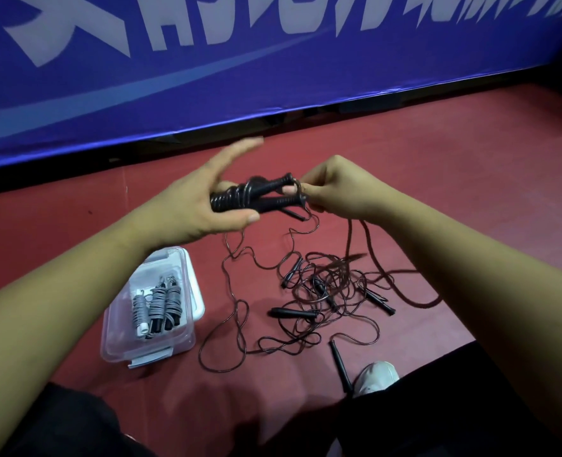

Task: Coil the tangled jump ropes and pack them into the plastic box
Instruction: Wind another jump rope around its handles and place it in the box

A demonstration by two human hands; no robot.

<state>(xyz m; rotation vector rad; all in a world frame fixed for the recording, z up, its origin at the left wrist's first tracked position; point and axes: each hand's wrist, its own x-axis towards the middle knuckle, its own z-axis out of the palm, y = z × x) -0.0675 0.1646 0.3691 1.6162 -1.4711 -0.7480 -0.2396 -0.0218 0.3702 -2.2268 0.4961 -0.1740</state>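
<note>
My left hand holds a pair of black jump-rope handles with cord wound round them, thumb underneath and lower fingers behind, while the index finger sticks out straight. My right hand pinches the rope's loose end at the tips of the handles. On the red floor below lies a tangle of dark ropes with several black handles. A clear plastic box sits at lower left, lid off, holding coiled grey ropes.
A blue banner with white lettering runs across the back, a dark gap beneath it. My black trouser legs and a white shoe fill the bottom of the view. One stray black handle lies beside the shoe.
</note>
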